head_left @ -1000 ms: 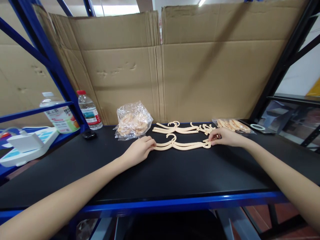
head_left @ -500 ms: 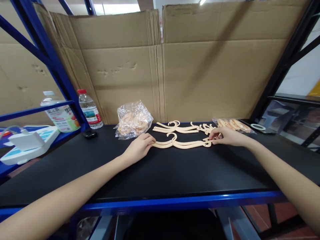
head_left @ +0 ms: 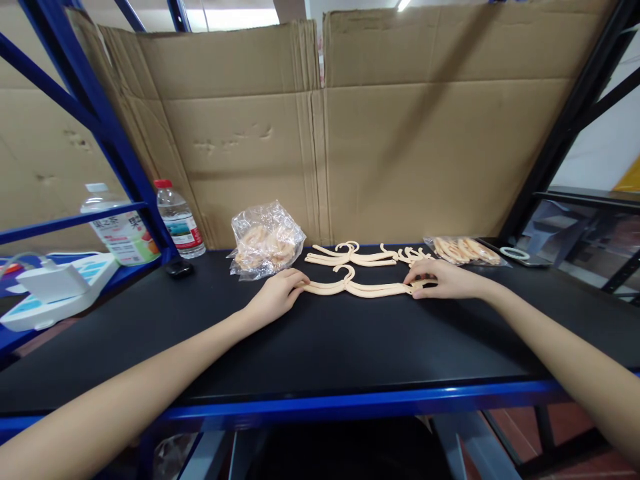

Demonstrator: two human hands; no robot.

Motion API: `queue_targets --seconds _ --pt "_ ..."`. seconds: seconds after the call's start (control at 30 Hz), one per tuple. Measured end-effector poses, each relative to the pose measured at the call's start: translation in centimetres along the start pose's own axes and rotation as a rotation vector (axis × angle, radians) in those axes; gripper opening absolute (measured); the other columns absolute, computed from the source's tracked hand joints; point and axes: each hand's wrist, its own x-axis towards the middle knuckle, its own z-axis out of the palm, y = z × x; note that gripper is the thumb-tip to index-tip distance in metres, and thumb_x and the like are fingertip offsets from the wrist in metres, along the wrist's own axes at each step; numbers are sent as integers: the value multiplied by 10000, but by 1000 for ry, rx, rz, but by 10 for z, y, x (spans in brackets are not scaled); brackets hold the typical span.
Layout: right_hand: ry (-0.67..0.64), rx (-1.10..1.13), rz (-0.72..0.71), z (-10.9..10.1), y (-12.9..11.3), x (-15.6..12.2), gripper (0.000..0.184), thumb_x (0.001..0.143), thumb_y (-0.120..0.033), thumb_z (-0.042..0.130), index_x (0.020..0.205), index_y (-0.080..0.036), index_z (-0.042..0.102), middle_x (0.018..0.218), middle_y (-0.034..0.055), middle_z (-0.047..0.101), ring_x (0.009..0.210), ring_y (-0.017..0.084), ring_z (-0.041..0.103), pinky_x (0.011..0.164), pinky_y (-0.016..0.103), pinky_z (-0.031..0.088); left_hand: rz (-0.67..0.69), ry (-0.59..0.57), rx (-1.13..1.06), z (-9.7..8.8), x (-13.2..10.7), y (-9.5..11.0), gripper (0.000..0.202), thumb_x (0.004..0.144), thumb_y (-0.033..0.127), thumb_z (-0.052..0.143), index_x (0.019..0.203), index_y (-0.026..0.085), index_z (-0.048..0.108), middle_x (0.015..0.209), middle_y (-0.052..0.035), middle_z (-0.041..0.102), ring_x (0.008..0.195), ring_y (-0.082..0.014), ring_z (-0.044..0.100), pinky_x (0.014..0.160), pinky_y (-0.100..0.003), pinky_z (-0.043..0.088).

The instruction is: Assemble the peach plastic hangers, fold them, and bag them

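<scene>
A cream plastic hanger (head_left: 360, 288) lies flat on the black shelf top (head_left: 320, 340). My left hand (head_left: 277, 297) has its fingers curled onto the hanger's left end. My right hand (head_left: 443, 279) pinches the right end. Just behind lies a second cream hanger (head_left: 350, 256), and a small loose hanger piece (head_left: 414, 254) rests to its right.
A clear bag of cream parts (head_left: 265, 241) sits behind my left hand, another flat bag (head_left: 465, 250) at the back right beside a tape roll (head_left: 515, 253). Two bottles (head_left: 177, 219) and a white device (head_left: 50, 290) stand at the left. Cardboard sheets (head_left: 320, 133) wall the back.
My right hand has slid a little to the left along the hanger's right end. The left hand has edged slightly back with the left end. The hanger stays on the shelf.
</scene>
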Motion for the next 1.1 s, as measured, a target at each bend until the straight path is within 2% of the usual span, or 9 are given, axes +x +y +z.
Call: queue_targets --seconds 0.23,0.4,0.57,0.73,0.83,0.97,1.1 --pt "6 37 26 1 2 -1 355 767 -477 605 948 -181 679 979 92 632 914 227 586 798 331 470 -12 9 -29 1 1 0 164 884 183 446 932 174 602 963 -69 631 910 -200 600 819 -334 489" --pt "42 4 -9 1 2 -1 340 761 -482 613 921 -189 677 955 85 638 897 230 583 813 354 452 -29 24 -20 -2 1 4 154 870 207 462 933 181 601 964 -66 637 922 -206 600 832 -339 483" --pt "187 34 70 1 4 0 358 790 -507 554 914 -191 668 908 71 665 765 206 577 670 327 444 -69 49 7 -8 3 7 174 858 241 467 963 185 595 971 -62 647 922 -211 607 823 -341 480" --pt "352 -11 140 0 4 1 334 810 -484 506 834 -190 663 856 74 682 728 206 586 645 324 434 -114 48 17 -13 4 9 188 868 245 441 945 186 602 917 -43 664 802 -188 621 740 -315 489" --pt "441 2 189 0 5 2 339 802 -480 498 889 -190 651 833 72 691 719 209 594 627 319 432 -128 37 27 -15 3 9 194 871 233 429 943 193 604 903 -33 666 756 -179 619 713 -310 494" --pt "519 39 227 0 7 2 364 789 -457 481 996 -185 605 756 54 687 658 197 579 602 310 430 -101 55 43 -13 3 7 207 878 232 422 971 180 600 952 -60 661 890 -207 620 818 -346 493" --pt "552 46 252 -2 7 2 334 767 -434 491 954 -182 605 716 51 669 621 190 566 597 309 435 -49 -55 42 -10 1 3 289 879 267 456 1121 152 566 1124 -104 625 1066 -237 572 940 -386 453"
